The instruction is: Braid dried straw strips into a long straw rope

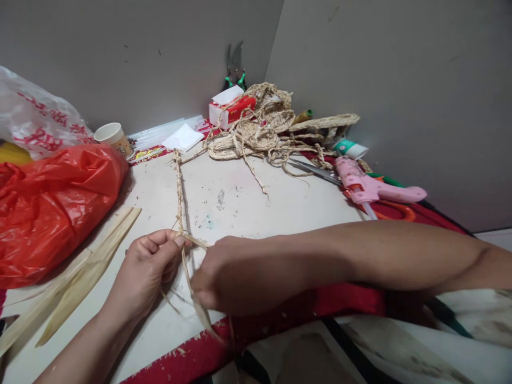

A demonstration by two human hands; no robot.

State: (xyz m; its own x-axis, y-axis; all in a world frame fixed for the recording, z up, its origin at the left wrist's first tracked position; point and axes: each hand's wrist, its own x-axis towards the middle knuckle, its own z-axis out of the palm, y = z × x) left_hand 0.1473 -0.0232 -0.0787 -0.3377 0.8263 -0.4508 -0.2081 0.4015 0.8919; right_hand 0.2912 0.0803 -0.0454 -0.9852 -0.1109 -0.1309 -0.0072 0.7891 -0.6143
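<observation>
Braid strands [201, 312] partly behind hands [236, 274]

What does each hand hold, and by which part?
Left hand: braided fibre cord, pinched at its near end. Right hand: apparently a loose strand from that end; exact grip hidden.

Rough matt plant-fibre braid [180, 194], glossy crinkled plast. bag [66, 208], smooth plast. glue gun [374, 188], matt ppr cup [116, 142]
</observation>
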